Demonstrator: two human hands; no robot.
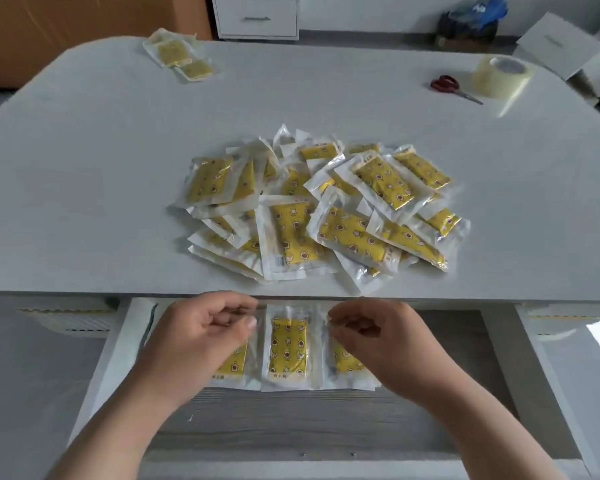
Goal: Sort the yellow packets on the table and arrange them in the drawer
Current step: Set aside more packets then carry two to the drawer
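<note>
Down in the open drawer (118,344), both hands (201,336) (378,337) pinch packets in a row of three (288,344); most yellow packets (326,209) remain heaped on the worktop (84,174), so sorting seems barely begun.

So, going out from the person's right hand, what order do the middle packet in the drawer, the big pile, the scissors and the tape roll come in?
From the right hand:
1. Middle packet, in the drawer, just to the hand's left.
2. Big pile, on the table, beyond the hand.
3. Scissors, far right of the table.
4. Tape roll, just past the scissors to the right.
</note>
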